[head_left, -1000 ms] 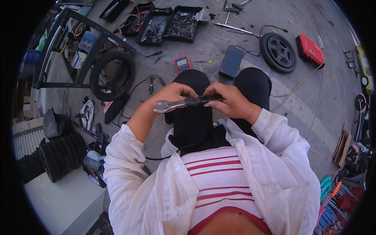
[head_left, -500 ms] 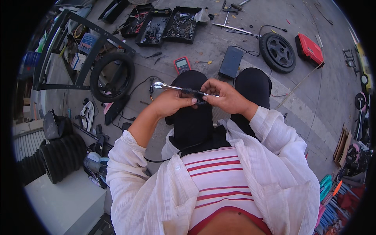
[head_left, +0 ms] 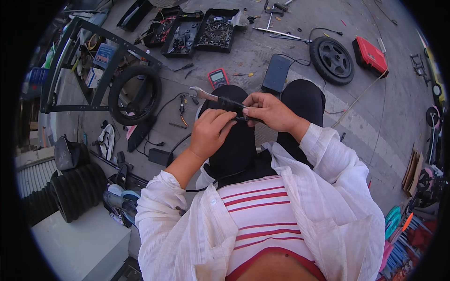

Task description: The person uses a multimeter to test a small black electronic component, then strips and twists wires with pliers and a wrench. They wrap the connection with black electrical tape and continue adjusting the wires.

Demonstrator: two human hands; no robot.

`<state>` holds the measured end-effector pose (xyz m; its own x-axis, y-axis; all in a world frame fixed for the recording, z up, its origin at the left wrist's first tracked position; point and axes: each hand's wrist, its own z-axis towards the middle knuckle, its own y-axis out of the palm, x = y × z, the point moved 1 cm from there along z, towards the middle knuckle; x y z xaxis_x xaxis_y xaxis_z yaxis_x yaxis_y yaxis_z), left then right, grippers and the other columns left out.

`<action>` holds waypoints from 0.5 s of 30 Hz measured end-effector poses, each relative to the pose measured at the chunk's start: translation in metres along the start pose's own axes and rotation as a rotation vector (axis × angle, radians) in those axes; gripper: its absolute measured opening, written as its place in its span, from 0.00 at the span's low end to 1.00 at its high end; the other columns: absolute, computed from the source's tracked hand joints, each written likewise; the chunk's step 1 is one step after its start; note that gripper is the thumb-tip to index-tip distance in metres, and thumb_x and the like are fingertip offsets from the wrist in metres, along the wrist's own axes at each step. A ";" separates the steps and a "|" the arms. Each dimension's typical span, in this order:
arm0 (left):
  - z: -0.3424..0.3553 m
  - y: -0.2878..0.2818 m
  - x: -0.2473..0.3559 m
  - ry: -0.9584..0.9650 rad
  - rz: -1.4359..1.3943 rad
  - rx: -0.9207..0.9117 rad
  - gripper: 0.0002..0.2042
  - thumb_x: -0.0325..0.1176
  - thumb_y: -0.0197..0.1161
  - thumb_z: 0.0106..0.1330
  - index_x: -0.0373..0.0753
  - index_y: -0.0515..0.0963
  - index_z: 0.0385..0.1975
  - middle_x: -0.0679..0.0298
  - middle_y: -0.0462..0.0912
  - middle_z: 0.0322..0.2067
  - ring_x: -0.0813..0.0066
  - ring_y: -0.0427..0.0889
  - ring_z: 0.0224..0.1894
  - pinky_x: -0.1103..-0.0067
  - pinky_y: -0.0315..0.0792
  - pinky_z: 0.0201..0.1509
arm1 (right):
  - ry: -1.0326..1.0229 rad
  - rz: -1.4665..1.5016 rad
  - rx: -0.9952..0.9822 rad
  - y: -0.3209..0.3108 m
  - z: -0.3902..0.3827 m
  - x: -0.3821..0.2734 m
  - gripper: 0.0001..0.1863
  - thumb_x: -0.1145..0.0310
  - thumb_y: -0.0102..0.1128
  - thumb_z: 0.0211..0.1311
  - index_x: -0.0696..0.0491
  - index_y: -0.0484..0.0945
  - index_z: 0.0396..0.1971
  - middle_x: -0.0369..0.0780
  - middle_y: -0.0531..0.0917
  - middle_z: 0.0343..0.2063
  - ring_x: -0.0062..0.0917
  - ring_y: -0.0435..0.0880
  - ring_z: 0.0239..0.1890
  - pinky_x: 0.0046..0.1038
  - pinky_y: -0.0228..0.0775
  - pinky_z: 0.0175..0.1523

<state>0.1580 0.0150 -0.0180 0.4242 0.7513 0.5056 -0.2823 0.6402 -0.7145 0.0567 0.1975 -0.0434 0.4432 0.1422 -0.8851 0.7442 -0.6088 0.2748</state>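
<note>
Over my knees, my right hand [head_left: 271, 111] pinches the end of an open-ended wrench [head_left: 203, 94]. Its silver jaw points to the left, and black wrapping [head_left: 229, 102] covers the middle of its shank. My left hand [head_left: 211, 132] is just below the wrench, fingers curled and thumb pressed in. At its fingertips is a thin black cable [head_left: 241, 119], which runs on toward the right hand's fingers; part of it is hidden. A red multimeter [head_left: 218, 78] lies on the ground just past my left knee.
A dark box [head_left: 276, 73] with a lead lies beyond my knees. Further off are parts trays [head_left: 214, 47], a black wheel [head_left: 332, 61] and a red case [head_left: 370, 57]. At left, a loose tyre [head_left: 116, 105] leans on a metal frame [head_left: 95, 96]. A black adapter [head_left: 159, 156] lies near my left forearm.
My left hand has come off the wrench and dropped nearer to me, its back turned up. The wrench's jaw has risen and turned. My right hand has barely shifted.
</note>
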 end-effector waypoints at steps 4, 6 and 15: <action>0.002 0.000 0.006 0.030 0.042 0.016 0.12 0.22 0.68 0.48 0.36 0.80 0.35 0.60 0.80 0.30 0.62 0.79 0.31 0.72 0.73 0.36 | -0.051 -0.055 -0.018 -0.001 0.001 0.004 0.11 0.67 0.57 0.65 0.59 0.73 0.40 0.34 0.78 0.27 0.15 0.78 0.27 0.20 0.74 0.33; 0.001 -0.001 0.005 0.052 0.042 0.016 0.12 0.22 0.68 0.47 0.36 0.80 0.34 0.60 0.80 0.30 0.62 0.79 0.31 0.72 0.73 0.36 | -0.042 -0.125 -0.039 0.000 0.001 0.001 0.09 0.69 0.56 0.66 0.58 0.72 0.41 0.34 0.77 0.26 0.15 0.76 0.28 0.20 0.72 0.35; 0.018 -0.017 0.018 0.142 -0.038 0.044 0.13 0.18 0.68 0.44 0.37 0.80 0.31 0.62 0.79 0.28 0.64 0.79 0.30 0.74 0.73 0.33 | -0.283 -0.472 0.181 -0.004 0.001 -0.013 0.10 0.72 0.61 0.60 0.60 0.72 0.38 0.39 0.79 0.29 0.23 0.78 0.31 0.27 0.70 0.37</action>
<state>0.1548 0.0210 0.0120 0.5519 0.6982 0.4560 -0.3003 0.6765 -0.6724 0.0476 0.1979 -0.0335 -0.0853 0.2322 -0.9689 0.7203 -0.6575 -0.2210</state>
